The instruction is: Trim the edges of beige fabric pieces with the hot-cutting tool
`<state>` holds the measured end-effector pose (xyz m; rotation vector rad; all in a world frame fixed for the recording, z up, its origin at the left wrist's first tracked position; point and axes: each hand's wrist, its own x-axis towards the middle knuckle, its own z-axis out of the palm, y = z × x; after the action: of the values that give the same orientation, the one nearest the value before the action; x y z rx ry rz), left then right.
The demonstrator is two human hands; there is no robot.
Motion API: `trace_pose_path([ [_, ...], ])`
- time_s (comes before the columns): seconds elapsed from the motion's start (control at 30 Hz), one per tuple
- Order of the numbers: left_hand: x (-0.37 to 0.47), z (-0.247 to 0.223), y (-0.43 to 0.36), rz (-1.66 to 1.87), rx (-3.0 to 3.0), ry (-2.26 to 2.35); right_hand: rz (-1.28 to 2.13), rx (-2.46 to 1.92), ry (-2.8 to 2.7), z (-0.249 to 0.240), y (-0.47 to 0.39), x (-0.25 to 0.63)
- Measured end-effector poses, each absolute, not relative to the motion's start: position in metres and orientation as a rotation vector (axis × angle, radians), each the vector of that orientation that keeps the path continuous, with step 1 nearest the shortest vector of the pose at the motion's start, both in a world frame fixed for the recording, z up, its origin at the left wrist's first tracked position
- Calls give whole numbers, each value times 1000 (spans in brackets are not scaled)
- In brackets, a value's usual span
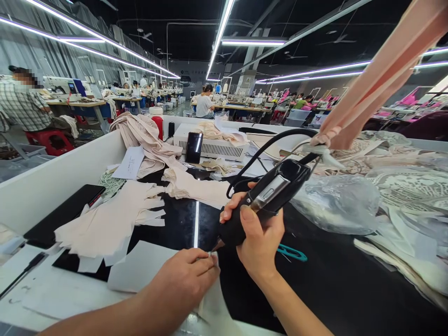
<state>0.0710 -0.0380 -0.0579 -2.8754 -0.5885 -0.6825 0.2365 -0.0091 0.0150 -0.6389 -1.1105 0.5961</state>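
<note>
My right hand [261, 238] is wrapped round a black corded handheld power tool [275, 189]. A twisted pink fabric strip [378, 84] is tied at the tool's cord end and runs up out of view. Its narrow tip points down and left, close to the fingertips of my left hand [185, 280]. Those fingers are pinched on the edge of a white fabric piece [215, 303] at the front of the black work surface [315, 280]. Whether the tip touches the fabric, I cannot tell. Just right of my right hand lies a teal-handled tool [293, 253].
Stacked pale fabric pieces [112, 214] lie left, near a black flat device [66, 214]. A phone [194, 147] leans against a white vented box [178, 135] at the back. A clear plastic bag [336, 203] and lace heaps [413, 186] fill the right. Co-workers [204, 105] sit beyond.
</note>
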Motion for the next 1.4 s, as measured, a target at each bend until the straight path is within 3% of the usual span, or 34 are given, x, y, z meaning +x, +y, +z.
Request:
trace_pose_path([
  [0.37,71,-61,-38,-631,-2869,-572,606,-623,-1108,14,-10,238],
  [0.83,80,-77,-24,-864,-2815,-603,561,-749,-1109,12,-11,249],
  [1.13,70,-57,-25,-739,-2845,-801,454,-1018,-1157,27,-28,270],
  [1.4,40,-52,-3,-660,-2742,-912,539,-849,-1103,34,-52,267],
])
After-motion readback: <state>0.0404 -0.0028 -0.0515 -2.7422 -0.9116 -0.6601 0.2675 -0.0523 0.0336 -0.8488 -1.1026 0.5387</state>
